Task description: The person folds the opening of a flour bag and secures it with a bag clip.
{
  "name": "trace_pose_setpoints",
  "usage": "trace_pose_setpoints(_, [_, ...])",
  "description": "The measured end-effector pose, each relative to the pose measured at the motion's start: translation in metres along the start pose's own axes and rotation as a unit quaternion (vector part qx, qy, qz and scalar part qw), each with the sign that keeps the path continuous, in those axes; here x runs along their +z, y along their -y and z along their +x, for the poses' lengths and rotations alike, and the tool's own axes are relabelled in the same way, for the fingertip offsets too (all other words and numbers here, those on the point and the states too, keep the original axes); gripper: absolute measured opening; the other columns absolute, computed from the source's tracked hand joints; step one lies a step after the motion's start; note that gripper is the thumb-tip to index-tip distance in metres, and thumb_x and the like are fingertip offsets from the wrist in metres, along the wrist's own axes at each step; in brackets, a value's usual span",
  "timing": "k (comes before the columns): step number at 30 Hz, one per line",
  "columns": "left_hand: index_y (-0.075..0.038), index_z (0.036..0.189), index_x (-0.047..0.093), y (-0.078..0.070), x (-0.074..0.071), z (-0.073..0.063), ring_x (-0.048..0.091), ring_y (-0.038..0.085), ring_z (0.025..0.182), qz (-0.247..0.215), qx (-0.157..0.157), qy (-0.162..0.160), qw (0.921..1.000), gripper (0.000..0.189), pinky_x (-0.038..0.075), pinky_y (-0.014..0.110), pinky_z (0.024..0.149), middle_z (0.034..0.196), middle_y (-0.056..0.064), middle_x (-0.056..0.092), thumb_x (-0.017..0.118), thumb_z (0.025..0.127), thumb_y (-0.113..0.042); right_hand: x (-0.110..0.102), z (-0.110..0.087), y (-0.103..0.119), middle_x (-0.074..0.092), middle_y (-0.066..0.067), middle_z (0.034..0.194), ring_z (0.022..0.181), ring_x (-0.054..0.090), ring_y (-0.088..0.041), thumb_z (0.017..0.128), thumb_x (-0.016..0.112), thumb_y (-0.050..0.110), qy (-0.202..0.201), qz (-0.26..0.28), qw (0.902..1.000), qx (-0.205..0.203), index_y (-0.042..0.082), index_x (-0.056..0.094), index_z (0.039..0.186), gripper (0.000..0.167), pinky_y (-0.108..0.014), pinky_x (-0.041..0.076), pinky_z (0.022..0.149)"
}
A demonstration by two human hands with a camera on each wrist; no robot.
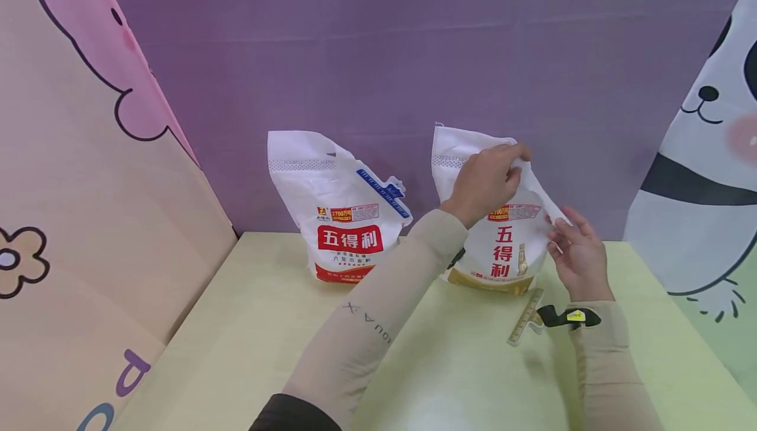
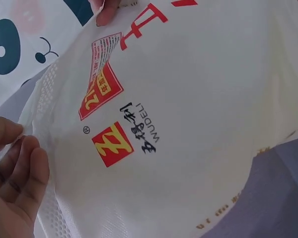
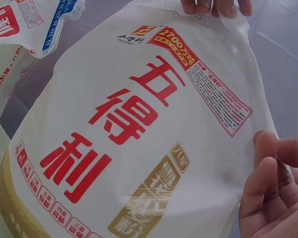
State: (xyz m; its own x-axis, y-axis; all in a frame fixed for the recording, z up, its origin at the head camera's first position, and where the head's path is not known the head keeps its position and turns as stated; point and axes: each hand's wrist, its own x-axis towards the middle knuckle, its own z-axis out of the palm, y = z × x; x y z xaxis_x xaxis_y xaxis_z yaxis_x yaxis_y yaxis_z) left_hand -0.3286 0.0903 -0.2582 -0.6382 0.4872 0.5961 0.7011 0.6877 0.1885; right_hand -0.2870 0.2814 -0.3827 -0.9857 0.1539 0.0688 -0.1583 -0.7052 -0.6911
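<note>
Likely handling, bag [image 1: 480,247]: heavy, soft; grip edges.
Left hand [image 1: 487,180]: pinches top edge.
Right hand [image 1: 582,260]: pinches side.

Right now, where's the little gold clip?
In the head view, the gold clip lies on the table, right of centre, just in front of the gold-bottomed bag.

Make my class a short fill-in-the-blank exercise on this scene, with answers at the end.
1. The clip on the left bag is ____.
2. The left hand and right hand hold the right bag, whose large vertical characters are ____.
3. The gold clip on the table lies nearer the ____ hand.

Missing words: blue; red; right.
</note>
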Motion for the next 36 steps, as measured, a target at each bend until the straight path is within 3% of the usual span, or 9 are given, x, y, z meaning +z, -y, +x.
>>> trace_pose_setpoints(7, [-0.028,0.115,0.062,0.001,0.004,-0.001,0.053,0.005,0.066,0.076,0.014,-0.008,0.9970,0.026,0.044,0.018,0.058,0.105,-0.013,0.066,0.050,0.094,-0.019,-0.002,0.002,0.001,0.071,-0.006,0.090,0.066,0.059,-0.011,0.090,0.059,0.001,0.012,-0.016,0.9997,0.011,0.013,0.050,0.123,0.037,-0.022,0.046,0.056])
trace_pose_setpoints(14, [-0.033,0.116,0.063,-0.004,0.003,-0.001,0.055,0.008,0.060,0.135,-0.008,0.002,0.9908,0.027,0.045,0.023,0.052,0.098,-0.014,0.069,0.050,0.095,-0.023,-0.002,0.004,0.005,0.072,-0.004,0.091,0.064,0.057,-0.011,0.089,0.062,0.004,0.009,-0.038,0.9990,0.023,0.012,0.055,0.118,0.031,-0.022,0.047,0.056])
trace_pose_setpoints(24, [-0.029,0.114,0.060,-0.013,0.008,0.000,0.058,0.008,0.060,0.159,-0.038,0.011,0.9864,0.029,0.046,0.024,0.052,0.086,-0.012,0.070,0.052,0.093,-0.047,0.000,0.005,0.003,0.073,-0.002,0.088,0.061,0.059,-0.010,0.087,0.065,0.004,-0.007,-0.071,0.9972,0.025,0.013,0.058,0.107,0.024,-0.022,0.046,0.058])
trace_pose_setpoints(30, [-0.030,0.111,0.057,-0.015,0.014,0.000,0.064,0.010,0.068,0.184,-0.056,0.001,0.9814,0.022,0.047,0.027,0.053,0.087,-0.013,0.070,0.058,0.092,-0.040,-0.001,0.006,0.000,0.074,-0.002,0.086,0.058,0.059,-0.010,0.086,0.066,0.003,-0.019,-0.083,0.9961,0.022,0.013,0.055,0.106,0.025,-0.022,0.045,0.057])
trace_pose_setpoints(36, [-0.030,0.110,0.058,-0.018,0.018,-0.002,0.061,0.010,0.057,0.232,-0.046,-0.015,0.9715,0.017,0.046,0.026,0.046,0.069,-0.011,0.065,0.054,0.094,-0.028,-0.003,0.007,-0.002,0.073,0.000,0.080,0.054,0.058,-0.009,0.085,0.068,0.005,-0.032,-0.103,0.9939,0.018,0.013,0.055,0.103,0.024,-0.021,0.046,0.054])
